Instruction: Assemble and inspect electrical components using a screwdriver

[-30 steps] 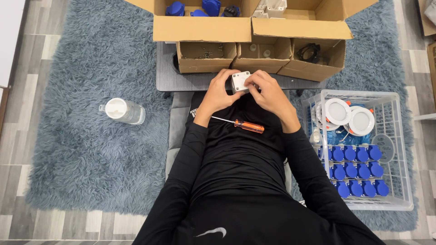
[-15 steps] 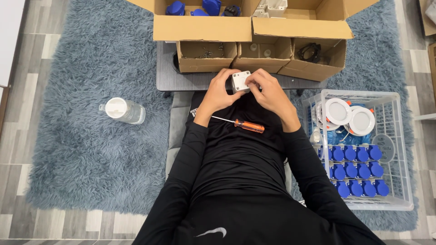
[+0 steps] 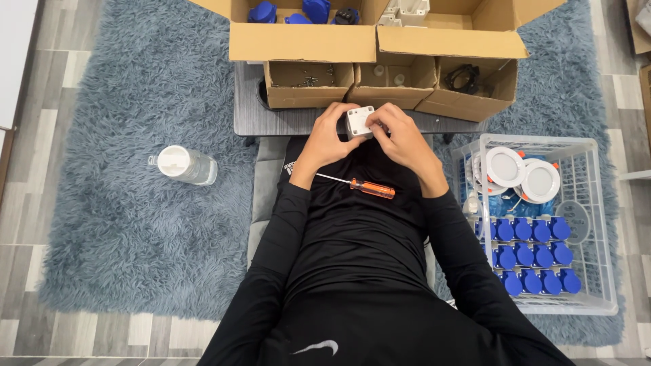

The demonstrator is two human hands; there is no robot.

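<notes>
Both of my hands hold a small white square box (image 3: pixel 359 121) in front of me, above my lap. My left hand (image 3: pixel 330 137) grips its left side and my right hand (image 3: pixel 401 135) closes over its right side. An orange-handled screwdriver (image 3: pixel 369 188) lies across my lap just below the hands, touched by neither. A low dark table (image 3: pixel 271 118) stands beyond the hands.
Open cardboard boxes (image 3: pixel 302 41) with blue and white parts sit on and behind the table. A white wire basket (image 3: pixel 597 224) at my right holds several blue caps and round white lamps. A clear lidded jar (image 3: pixel 184 165) lies on the grey rug at my left.
</notes>
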